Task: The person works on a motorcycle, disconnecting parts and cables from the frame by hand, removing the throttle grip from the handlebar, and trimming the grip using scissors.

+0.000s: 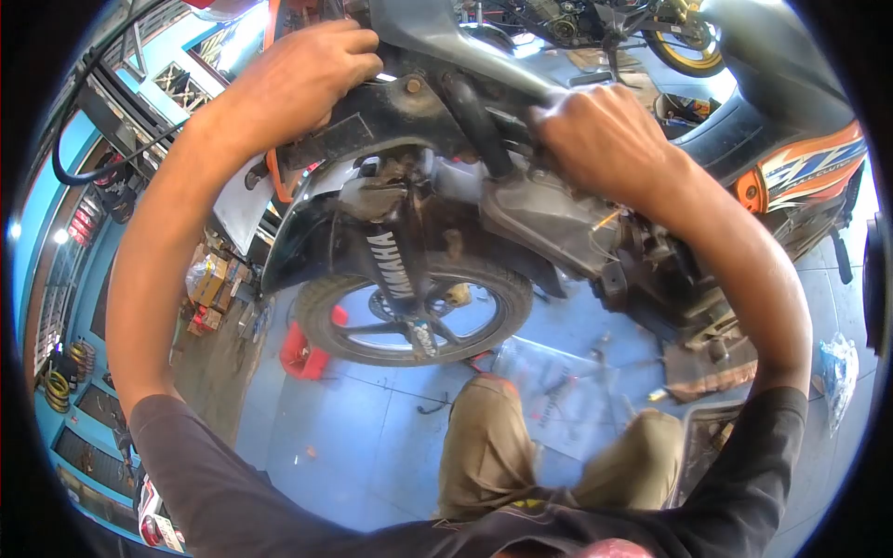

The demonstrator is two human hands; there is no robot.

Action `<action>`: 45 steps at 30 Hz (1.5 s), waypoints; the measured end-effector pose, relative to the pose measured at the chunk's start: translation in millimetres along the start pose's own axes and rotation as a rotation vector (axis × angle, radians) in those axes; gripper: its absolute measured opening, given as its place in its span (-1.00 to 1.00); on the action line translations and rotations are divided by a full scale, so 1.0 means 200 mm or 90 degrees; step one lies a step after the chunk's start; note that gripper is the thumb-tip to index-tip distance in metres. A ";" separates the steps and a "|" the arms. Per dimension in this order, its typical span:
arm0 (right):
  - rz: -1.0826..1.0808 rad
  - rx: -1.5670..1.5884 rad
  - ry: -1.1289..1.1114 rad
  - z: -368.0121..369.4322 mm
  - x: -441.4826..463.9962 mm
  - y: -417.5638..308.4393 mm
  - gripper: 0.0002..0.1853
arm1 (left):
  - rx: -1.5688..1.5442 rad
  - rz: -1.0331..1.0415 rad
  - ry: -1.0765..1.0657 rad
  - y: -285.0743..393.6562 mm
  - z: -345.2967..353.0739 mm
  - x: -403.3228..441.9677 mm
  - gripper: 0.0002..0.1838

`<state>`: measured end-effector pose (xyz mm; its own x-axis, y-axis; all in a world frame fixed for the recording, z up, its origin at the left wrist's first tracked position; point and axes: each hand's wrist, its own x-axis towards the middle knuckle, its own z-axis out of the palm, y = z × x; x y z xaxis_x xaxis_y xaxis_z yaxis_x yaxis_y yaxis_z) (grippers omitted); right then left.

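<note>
A partly stripped motorcycle stands in front of me, its black swingarm (389, 256) marked YAMAHA above the rear wheel (326, 344). My left hand (302, 79) is at the upper left of the black frame plate (353, 135), fingers bent over its top edge; what they hold, if anything, is hidden. Against the dark frame, right of the slanted shock tube (476, 126), my right hand (600, 135) is closed, knuckles up. Its grip is slightly blurred and I cannot make out anything in it.
A red object (304, 353) lies by the wheel. Clear plastic sheeting (563, 400) is on the blue floor near my knees, with a crate (709, 437) to the right. Boxes (209, 284) stand at left; another motorcycle's wheel (693, 63) is at the back right.
</note>
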<state>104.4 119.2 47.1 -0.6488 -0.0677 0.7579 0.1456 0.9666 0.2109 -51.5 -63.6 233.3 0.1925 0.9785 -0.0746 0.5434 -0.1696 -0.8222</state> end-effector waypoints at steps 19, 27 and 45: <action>0.010 0.056 -0.043 0.03 0.00 0.03 -0.87 | 0.146 0.066 0.049 0.08 0.01 0.03 -0.67; -0.034 0.060 -0.035 -0.04 -0.01 0.08 -0.86 | 0.122 0.048 -0.096 0.07 -0.06 0.06 -0.58; -0.021 0.174 -0.033 0.05 -0.11 0.14 -0.89 | 0.039 -0.142 0.086 0.08 0.09 -0.04 -0.47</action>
<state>114.9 151.3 29.8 -0.6881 -0.0941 0.7195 -0.0789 0.9954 0.0548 -58.7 -71.7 211.6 0.1829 0.9655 0.1855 0.5347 0.0606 -0.8428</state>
